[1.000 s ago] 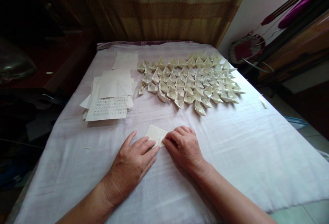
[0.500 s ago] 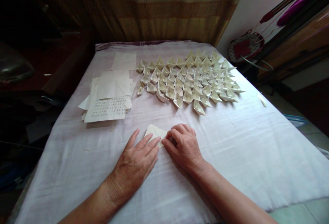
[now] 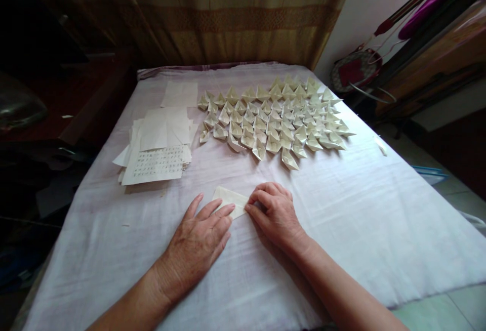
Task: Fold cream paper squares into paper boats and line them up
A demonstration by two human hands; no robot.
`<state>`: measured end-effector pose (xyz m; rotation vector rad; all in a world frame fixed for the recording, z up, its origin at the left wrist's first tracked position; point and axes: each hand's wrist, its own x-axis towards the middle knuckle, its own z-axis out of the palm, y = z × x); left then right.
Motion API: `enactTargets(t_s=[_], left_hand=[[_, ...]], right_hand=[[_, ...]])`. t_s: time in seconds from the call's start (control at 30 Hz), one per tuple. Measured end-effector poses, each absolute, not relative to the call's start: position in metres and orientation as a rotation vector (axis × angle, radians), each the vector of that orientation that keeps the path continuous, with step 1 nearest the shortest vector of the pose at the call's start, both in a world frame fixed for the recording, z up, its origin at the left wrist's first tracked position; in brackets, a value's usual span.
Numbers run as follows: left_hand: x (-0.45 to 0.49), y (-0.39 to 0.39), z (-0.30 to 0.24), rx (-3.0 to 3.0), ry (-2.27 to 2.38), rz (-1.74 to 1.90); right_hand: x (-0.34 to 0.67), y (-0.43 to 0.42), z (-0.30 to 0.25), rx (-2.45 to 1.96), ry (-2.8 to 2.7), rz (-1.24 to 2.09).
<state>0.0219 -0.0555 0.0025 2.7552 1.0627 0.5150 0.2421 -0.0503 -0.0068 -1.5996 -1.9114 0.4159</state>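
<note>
A small folded piece of cream paper lies on the white cloth near the front. My left hand rests flat on the cloth with fingers spread, its fingertips pressing the paper's near left edge. My right hand is curled, its fingertips pinching and pressing the paper's right end. Part of the paper is hidden under both hands.
Several folded paper boats lie in rows at the back right. A stack of flat sheets, the top one printed with characters, sits at the back left. The white-clothed table ends at a curtain behind; dark furniture stands left.
The paper now looks narrower and longer. My left fingers slid slightly left and my right fingertips shifted right along its edge. The view drifted a little.
</note>
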Motion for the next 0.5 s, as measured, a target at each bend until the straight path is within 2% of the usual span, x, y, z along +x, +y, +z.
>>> enactTargets(t_s=[0.27,0.5], left_hand=[[0.022,-0.053,0.002,2.662,1.078,0.468],[0.021,-0.052,0.003,2.656,1.071,0.438]], right_hand=[[0.246,-0.046,-0.010,-1.555,-1.960,0.400],[0.231,-0.061,0.001,-1.452,-2.008,0.168]])
